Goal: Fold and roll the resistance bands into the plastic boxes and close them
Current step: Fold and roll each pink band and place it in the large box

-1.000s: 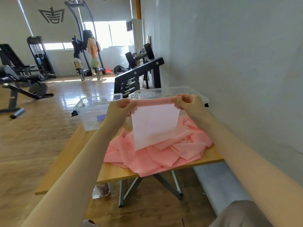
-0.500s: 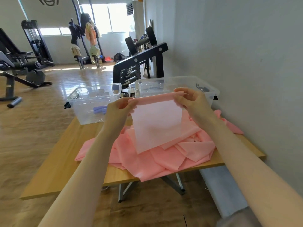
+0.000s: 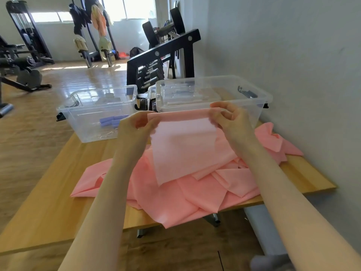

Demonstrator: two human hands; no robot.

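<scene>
We hold the pink resistance band [image 3: 185, 145] up in the air between our two hands. Our left hand [image 3: 134, 128] pinches the top left corner of the band, with the fingers curled around the edge. Our right hand [image 3: 230, 118] pinches the top right corner in the same way, thumb and fingers closed on the material. The top edge of the band is stretched straight from one hand to the other, and the free part hangs down below the hands as a pale, half transparent sheet.

Under our hands and forearms, the rest of the pink band lies in a loose crumpled pile [image 3: 195, 192] on the wooden table [image 3: 48, 208]; one part hangs a little over the near edge of the table.

Beyond our left hand stands an open clear plastic box [image 3: 93, 114], and inside it we see some purple rolled bands [image 3: 111, 122]. Just beyond our right hand stands a second clear plastic box [image 3: 259, 102], with transparent lids [image 3: 187, 92] lying in it. The two boxes stand close beside each other.

To the right of our right hand is a grey wall [image 3: 293, 55]. Far beyond the boxes we see a black dumbbell rack [image 3: 162, 59].
</scene>
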